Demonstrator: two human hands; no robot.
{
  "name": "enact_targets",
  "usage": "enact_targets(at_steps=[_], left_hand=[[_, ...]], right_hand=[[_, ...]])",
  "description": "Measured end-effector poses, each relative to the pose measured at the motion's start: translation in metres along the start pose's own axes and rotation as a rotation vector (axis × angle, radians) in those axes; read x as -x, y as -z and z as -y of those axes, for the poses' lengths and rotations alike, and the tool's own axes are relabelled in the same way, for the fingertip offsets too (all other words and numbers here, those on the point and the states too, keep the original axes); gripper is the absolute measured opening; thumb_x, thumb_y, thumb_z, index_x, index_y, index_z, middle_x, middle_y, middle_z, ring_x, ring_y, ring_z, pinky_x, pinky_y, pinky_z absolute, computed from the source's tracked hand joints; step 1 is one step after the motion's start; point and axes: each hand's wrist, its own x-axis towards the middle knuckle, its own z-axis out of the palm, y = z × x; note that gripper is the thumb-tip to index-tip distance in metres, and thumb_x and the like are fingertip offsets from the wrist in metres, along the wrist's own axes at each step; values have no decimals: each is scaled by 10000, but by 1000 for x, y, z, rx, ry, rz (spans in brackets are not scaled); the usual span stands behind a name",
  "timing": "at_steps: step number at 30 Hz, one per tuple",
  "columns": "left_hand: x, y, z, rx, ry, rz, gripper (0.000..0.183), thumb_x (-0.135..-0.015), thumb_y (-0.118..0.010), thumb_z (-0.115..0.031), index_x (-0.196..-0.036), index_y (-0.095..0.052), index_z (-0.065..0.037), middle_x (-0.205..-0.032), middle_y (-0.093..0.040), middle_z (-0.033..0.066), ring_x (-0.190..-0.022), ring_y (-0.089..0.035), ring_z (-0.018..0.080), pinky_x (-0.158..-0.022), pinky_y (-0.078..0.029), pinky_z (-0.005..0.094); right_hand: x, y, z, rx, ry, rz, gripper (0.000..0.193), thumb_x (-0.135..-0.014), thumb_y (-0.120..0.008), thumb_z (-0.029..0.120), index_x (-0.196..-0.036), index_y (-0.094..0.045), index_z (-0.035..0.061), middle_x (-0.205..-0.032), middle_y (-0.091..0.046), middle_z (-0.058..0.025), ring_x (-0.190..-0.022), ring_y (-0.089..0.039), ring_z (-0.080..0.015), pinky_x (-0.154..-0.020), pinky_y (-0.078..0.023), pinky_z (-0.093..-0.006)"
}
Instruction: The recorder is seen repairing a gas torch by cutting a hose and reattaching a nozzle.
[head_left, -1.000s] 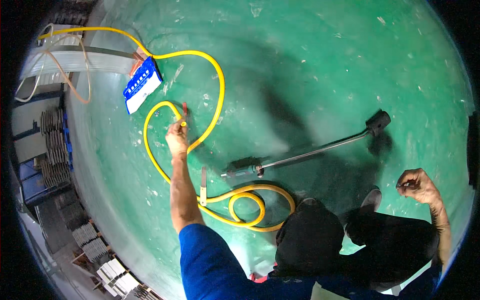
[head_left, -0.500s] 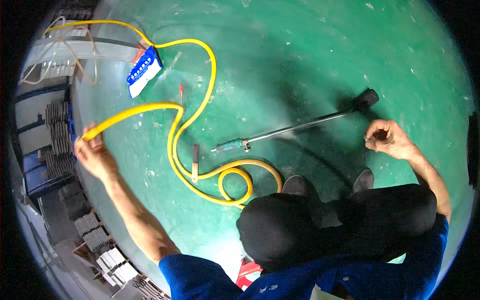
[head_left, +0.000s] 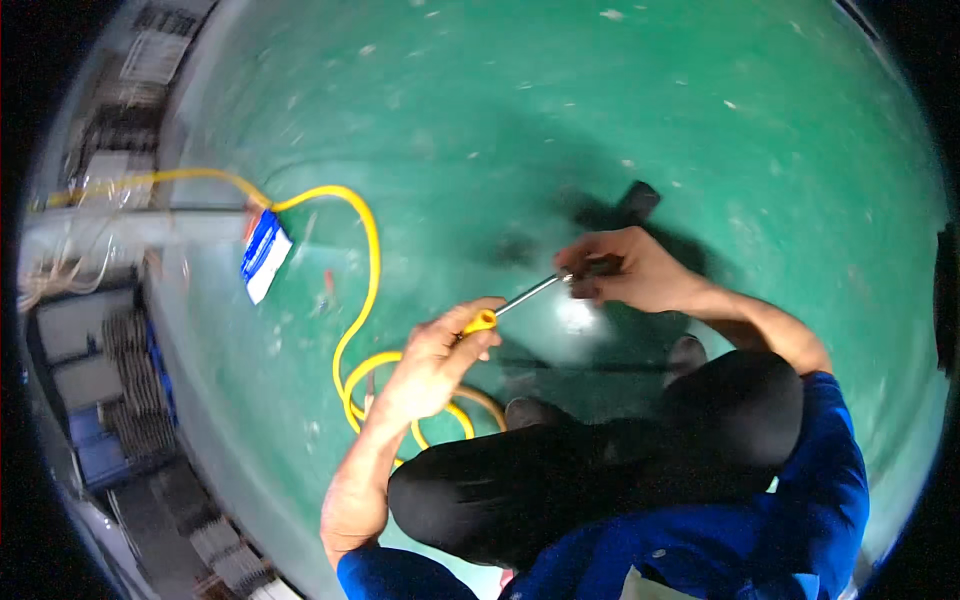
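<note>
My left hand (head_left: 430, 365) grips a yellow hose (head_left: 483, 321) close to its end, and the open mouth shows past the fingers. To its right, my right hand (head_left: 630, 272) pinches a small shiny metal piece (head_left: 567, 276), too small to make out fully. A chrome tube (head_left: 530, 295) shows between the two hands; it looks like the shaft of the torch on the floor. Beyond the right hand lies the torch's black head (head_left: 638, 202). The torch's handle is hidden, apparently behind my left hand.
The hose's loops lie on the green floor (head_left: 480, 90) by my knees. A blue and white bag (head_left: 266, 257) and a blurred red-handled tool (head_left: 328, 281) lie left. A wooden-handled tool (head_left: 370, 393) is partly covered by my left arm. Stacked goods (head_left: 130, 380) line the left side.
My left hand has brought the hose end from the far left to the middle. My right hand has moved left with the small metal piece, close to it. The view has shifted.
</note>
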Motion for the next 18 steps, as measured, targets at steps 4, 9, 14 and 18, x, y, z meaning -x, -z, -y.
enact_targets(at_steps=[4, 9, 14, 18], left_hand=[[-52, -33, -22, -27, -130, 58, 376, -960, -547, -120, -1330, -538, -58, -808, -648, 71, -669, -562, 114, -670, -488, 271], [-76, -40, -24, 270, -174, 6, 230, -993, -509, -148, -1182, -577, -35, -764, -625, 17, -562, -417, 52, -514, -361, 216], [-67, -37, -20, 400, -171, 9, 197, -1005, -467, -90, -1197, -496, -49, -759, -627, 60, -529, -366, 39, -480, -314, 202], [-58, -31, -21, 464, -144, -26, 160, -1000, -475, -78, -1153, -507, -41, -769, -634, 79, -517, -385, 42, -465, -316, 204]], right_hand=[[23, 14, -1, -76, 175, -133, 327, -842, -737, 76, -1155, -658, 28, -969, -676, -58, -786, -608, -91, -630, -510, -243], [26, 14, 12, 7, 343, -237, 313, -794, -749, 20, -1100, -683, 30, -1007, -655, -82, -917, -622, -130, -691, -529, -254], [4, 5, 17, 100, 447, -196, 318, -795, -752, 42, -1106, -686, 38, -1035, -643, -95, -890, -639, -153, -705, -556, -285], [-11, -5, 18, 147, 497, -142, 311, -804, -751, 47, -1109, -690, 40, -1066, -645, -96, -896, -656, -164, -703, -560, -276]])
